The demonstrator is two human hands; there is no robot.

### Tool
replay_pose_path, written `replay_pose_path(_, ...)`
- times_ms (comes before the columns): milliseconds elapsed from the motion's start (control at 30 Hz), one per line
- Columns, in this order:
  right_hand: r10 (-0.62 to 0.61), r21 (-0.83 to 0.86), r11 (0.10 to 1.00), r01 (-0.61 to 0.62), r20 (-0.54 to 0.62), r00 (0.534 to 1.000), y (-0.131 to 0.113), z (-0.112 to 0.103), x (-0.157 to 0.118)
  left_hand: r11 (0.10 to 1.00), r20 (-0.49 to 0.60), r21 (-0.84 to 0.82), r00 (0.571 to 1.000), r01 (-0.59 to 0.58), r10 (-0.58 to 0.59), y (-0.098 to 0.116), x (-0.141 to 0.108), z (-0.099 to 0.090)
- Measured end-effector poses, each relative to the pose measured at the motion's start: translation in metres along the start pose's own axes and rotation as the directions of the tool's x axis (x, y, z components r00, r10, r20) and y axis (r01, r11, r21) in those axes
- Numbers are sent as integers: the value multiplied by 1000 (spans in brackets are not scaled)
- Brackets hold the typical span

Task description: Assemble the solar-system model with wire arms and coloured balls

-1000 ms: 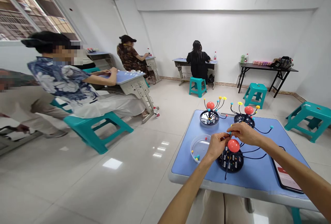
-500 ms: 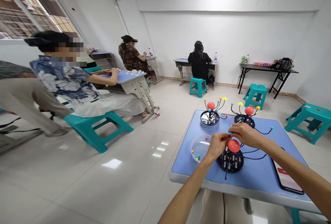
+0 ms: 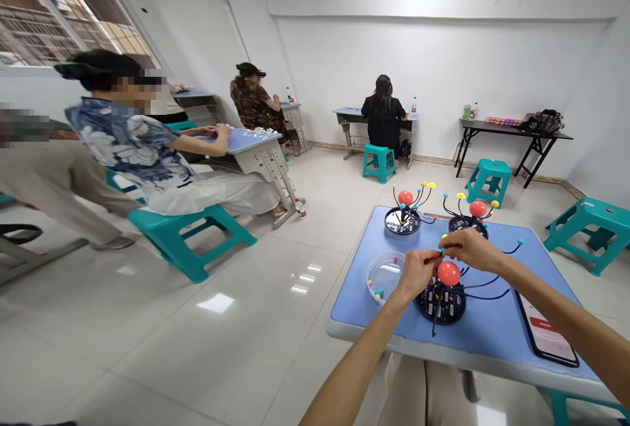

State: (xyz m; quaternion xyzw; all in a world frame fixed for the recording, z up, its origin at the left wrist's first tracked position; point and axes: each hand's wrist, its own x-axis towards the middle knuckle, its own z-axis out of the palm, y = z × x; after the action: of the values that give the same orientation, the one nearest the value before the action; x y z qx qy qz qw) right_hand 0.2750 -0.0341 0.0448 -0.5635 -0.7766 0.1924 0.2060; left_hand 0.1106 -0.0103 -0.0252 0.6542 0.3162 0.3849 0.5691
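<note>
A planet model with a red ball (image 3: pixel 449 274) on a round black base (image 3: pixel 441 304) stands on the blue table (image 3: pixel 361 308); bare black arms curve out from it. Behind the red ball, my left hand (image 3: pixel 418 274) pinches a black arm of the model near its tip. Close against it, my right hand (image 3: pixel 467 249) has its fingers closed on a small blue bead (image 3: pixel 442 251) at that tip. A clear round dish (image 3: pixel 386 275) with several small coloured beads lies left of my left hand.
Two more models (image 3: pixel 402 221) (image 3: pixel 468 226) with coloured beads stand at the table's back. A phone (image 3: pixel 546 331) lies at the right edge, under my right forearm. Other people sit at desks to the left and ahead; green stools (image 3: pixel 588 232) stand on the floor.
The camera view has shifted slightly, moving the scene a little up and to the right. Both hands remain closed together at the arm's tip behind the red ball.
</note>
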Motion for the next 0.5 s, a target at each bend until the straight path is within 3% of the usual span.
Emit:
replay_pose_path(100, 119, 130, 984, -124, 48, 992, 4, 0, 1, 1000, 7, 0, 1000, -7, 7, 0, 0, 0)
replay_pose_path(233, 147, 213, 965, -155, 56, 988, 4, -1, 1, 1000, 14, -4, 1000, -22, 22, 0, 0, 1)
replay_pose_path(500, 39, 31, 999, -38, -25, 999, -4, -1, -2, 1000, 6, -16, 1000, -9, 9, -1, 1, 1)
